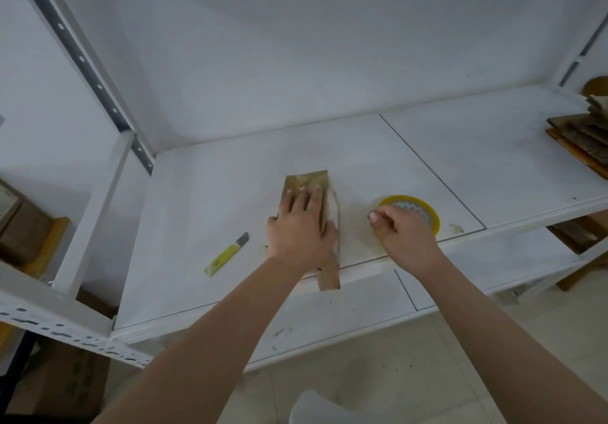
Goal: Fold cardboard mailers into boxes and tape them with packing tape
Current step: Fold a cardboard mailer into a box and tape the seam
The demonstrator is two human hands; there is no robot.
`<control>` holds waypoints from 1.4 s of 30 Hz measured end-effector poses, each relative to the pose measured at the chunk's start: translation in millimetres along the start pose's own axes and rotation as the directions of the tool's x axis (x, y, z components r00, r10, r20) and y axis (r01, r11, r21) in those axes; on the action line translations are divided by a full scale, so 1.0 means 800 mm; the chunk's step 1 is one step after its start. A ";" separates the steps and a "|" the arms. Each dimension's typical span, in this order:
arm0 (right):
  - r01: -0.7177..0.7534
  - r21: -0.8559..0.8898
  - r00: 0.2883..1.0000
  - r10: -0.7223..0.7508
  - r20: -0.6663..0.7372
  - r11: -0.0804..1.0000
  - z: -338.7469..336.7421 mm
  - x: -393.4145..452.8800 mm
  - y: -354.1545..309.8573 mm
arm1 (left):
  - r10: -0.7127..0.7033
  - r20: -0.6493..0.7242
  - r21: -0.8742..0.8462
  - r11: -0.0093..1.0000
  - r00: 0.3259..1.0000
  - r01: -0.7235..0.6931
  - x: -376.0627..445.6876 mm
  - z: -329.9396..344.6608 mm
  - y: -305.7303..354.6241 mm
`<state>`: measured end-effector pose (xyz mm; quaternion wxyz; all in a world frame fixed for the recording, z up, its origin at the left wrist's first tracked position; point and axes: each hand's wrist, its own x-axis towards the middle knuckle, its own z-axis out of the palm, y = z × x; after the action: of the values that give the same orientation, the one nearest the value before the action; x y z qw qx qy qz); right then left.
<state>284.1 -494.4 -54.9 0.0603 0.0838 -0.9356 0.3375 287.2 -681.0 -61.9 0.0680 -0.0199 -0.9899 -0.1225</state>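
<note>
White shelf board [230,176] of a metal rack serves as the work surface. A small brown cardboard box [307,178], folded up and long in shape, lies near the middle of the board, its near end overhanging the front edge. Glossy strips of clear tape show along its top and right side.

Left hand [301,222] lies flat on top of the box, fingers [316,198] straight and spread, pressing down; thumb rests against the box's left side. Nothing gripped.

Right hand [406,231] sits just right of the box, over the near edge of a yellow-cored roll of packing tape [424,208] that lies flat on the shelf. Its fingers are curled in, tips pinched together at the roll's left rim; whether they hold a tape end cannot be told.

A yellow-handled utility knife [227,254] lies on the board left of the box, apart from it, blade end pointing away.

Far right on the shelf: a stack of flat brown cardboard mailers [579,137]. Left, behind the rack upright [95,199], brown cartons [23,222] on a neighbouring shelf.
</note>
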 end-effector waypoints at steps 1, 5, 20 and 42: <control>-0.025 0.021 1.000 0.025 0.001 0.999 0.000 0.000 0.002 | -0.021 -0.052 -0.131 0.991 0.998 0.014 -0.003 -0.008 -0.008; -0.153 0.109 0.983 0.139 0.122 0.982 0.010 0.004 -0.008 | -0.222 -0.131 -0.778 0.627 0.966 0.039 -0.015 -0.046 -0.028; -0.144 0.307 0.983 0.099 0.155 0.941 0.033 0.032 -0.082 | -0.412 0.073 -0.913 0.339 0.909 0.227 -0.041 -0.059 -0.106; 0.078 0.157 0.995 -0.087 0.050 0.985 0.157 0.188 -0.216 | -0.433 0.053 -0.231 0.871 0.900 0.433 0.069 -0.136 -0.235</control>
<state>163.5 -723.3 -18.1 0.0412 0.1365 -0.9037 0.4038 236.0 -888.6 5.2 0.0360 0.1941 -0.9474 -0.2519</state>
